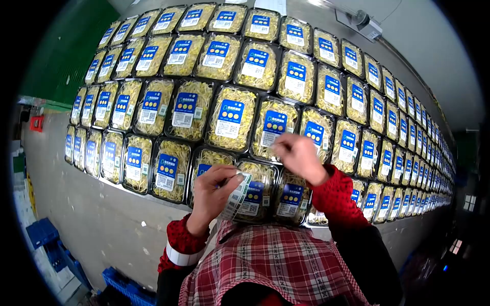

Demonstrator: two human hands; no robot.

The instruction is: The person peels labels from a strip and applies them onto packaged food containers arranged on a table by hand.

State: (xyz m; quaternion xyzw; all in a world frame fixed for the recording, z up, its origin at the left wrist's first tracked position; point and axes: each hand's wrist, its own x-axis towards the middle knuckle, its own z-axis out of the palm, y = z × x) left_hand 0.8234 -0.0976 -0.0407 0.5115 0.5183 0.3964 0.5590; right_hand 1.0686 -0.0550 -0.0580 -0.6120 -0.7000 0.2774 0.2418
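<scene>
My left hand (210, 193) is closed on a strip of small printed stickers (237, 198), pinched between thumb and fingers. The strip hangs over the front row, partly covering a tray of bean sprouts (261, 176). Over the second row, my right hand (302, 157) has its fingers pinched together; what they hold, if anything, is too small to make out. Just beyond those fingertips lies another sprout tray (275, 125) with a blue and white label. Small extra stickers show on several trays to the left, such as a front-row tray (172, 171).
Packed sprout trays stand in long rows on a table, stretching far to the right. A scale-like device (365, 23) sits beyond the back row. Blue crates (43, 233) and a red object (37, 123) are on the floor at the left.
</scene>
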